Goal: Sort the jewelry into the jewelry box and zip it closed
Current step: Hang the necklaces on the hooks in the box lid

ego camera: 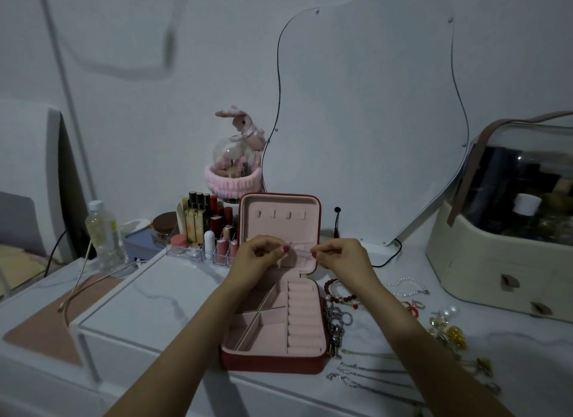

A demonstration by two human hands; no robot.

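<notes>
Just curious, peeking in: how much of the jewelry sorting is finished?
Barely started. Done: the jewelry box lies open, its compartments looking bare. In hand: the left hand and right hand pinch something thin before the lid; too faint to identify. Left: bead bracelets, chains and other pieces on the table, then zipping.

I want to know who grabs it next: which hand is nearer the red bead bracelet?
Right. The right hand is raised just above and behind the red bead bracelet, which lies right of the jewelry box. The left hand is across the box's open lid.
</notes>
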